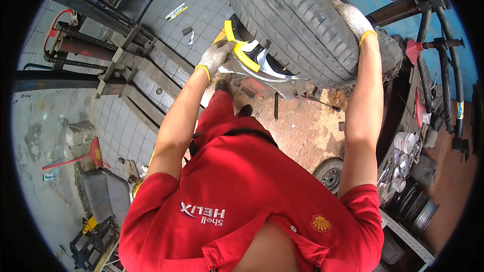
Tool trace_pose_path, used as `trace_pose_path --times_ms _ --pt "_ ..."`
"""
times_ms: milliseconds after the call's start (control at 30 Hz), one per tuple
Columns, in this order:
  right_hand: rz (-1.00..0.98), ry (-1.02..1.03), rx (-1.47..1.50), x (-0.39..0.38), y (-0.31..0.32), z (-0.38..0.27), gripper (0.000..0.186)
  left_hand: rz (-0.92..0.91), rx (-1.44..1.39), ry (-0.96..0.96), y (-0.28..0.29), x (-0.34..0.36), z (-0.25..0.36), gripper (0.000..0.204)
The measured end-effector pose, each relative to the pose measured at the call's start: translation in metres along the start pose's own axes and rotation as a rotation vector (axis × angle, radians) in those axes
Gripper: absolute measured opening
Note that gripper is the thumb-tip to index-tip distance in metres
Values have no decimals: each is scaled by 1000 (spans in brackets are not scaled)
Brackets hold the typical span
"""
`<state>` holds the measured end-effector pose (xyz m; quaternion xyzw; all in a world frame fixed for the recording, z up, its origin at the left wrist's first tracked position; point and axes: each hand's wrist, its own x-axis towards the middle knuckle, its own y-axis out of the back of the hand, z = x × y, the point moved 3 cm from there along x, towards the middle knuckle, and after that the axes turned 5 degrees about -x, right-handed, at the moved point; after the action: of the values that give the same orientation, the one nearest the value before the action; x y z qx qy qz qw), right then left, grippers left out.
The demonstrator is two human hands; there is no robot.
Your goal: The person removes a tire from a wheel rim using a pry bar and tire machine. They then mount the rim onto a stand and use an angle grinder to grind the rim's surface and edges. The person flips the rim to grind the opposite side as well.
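Note:
My left hand [216, 56], in a pale knit glove with a yellow cuff, is closed at the yellow curved piece [249, 62] by the wheel's rim [264, 60]. My right hand [353, 15], gloved the same way, grips the upper right tread of the large black tire [292, 15], which is tilted over the rim. The lower part of the wheel rests on metal machinery [252, 88], partly hidden by the tire.
Metal ramps [136, 85] cross the tiled floor at left. A red broom [96, 153] stands by the wall. A small wheel [330, 176] lies below right. Black machine arms [441, 60] and a bench with cans [403, 142] line the right side.

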<state>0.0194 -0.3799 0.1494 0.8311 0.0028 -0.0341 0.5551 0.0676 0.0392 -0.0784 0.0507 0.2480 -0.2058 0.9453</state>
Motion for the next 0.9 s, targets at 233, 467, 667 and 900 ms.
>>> trace_pose_path --times_ms 233,467,667,900 --pt "-1 -103 -4 2 5 -1 59 36 -21 2 -4 7 -5 70" --pt "-39 -134 151 1 2 -12 53 -11 -84 -5 6 19 -24 61" --pt "-35 -204 105 8 7 12 60 21 -101 1 6 27 -37 60" --pt "-34 -120 -3 7 13 22 56 -8 -27 -6 7 29 -33 57"
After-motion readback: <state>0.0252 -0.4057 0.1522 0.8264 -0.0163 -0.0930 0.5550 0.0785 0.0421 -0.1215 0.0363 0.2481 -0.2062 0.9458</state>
